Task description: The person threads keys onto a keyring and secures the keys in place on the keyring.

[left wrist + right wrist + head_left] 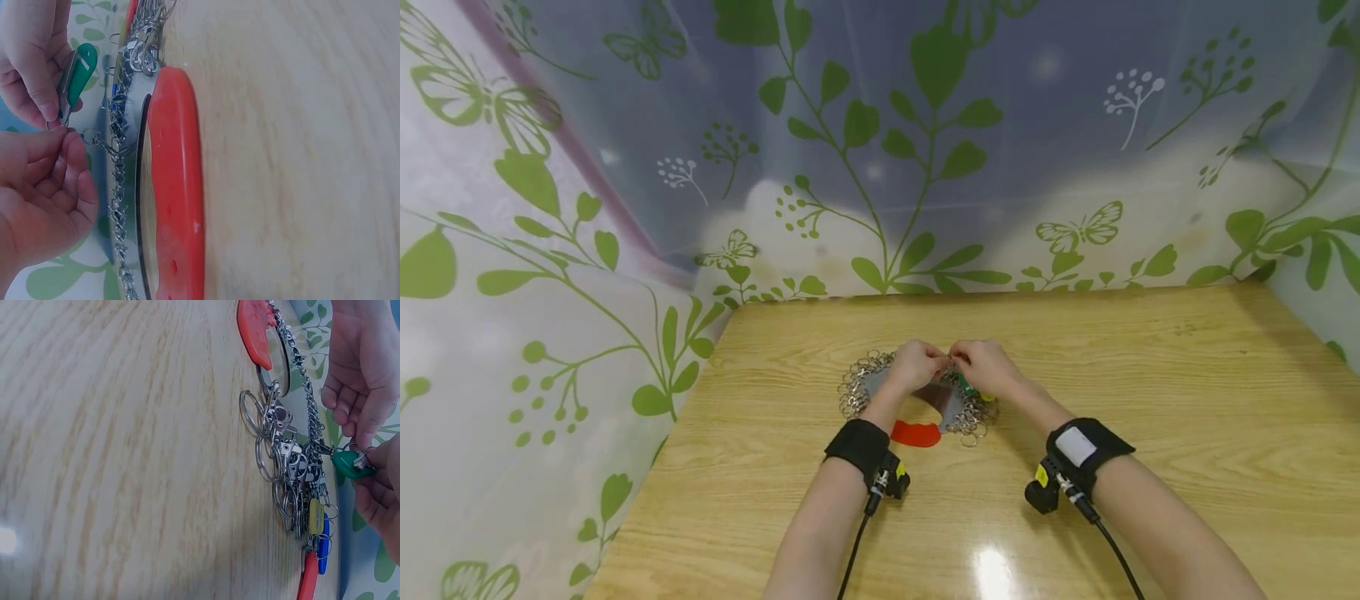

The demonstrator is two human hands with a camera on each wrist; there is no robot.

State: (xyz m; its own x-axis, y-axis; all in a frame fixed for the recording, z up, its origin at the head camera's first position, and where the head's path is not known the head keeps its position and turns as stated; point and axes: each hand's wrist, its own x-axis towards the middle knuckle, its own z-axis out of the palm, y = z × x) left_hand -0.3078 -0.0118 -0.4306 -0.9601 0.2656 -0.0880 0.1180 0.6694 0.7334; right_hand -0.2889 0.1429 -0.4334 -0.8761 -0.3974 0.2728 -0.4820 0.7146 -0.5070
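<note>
A curved flat metal key holder point(953, 407) with a red grip handle point(916, 433) lies on the table, its outer edge lined with small clips and split rings. Over its far edge, both hands meet fingertip to fingertip. My right hand point(990, 367) holds a green key tag point(83, 70) with a metal piece beside it. Thumb and fingers of my left hand point(917, 365) pinch a small metal ring point(349, 445) at the end of this tag. A clip point(94, 139) on the holder's edge reaches toward the pinched ring.
Yellow point(317, 516), blue point(323, 544) and red point(307, 578) key tags hang at one end of the holder, beside bunched metal rings point(265, 459). The wood-grain table point(1150, 400) meets a leaf-patterned wall covering point(880, 167) at the back and left.
</note>
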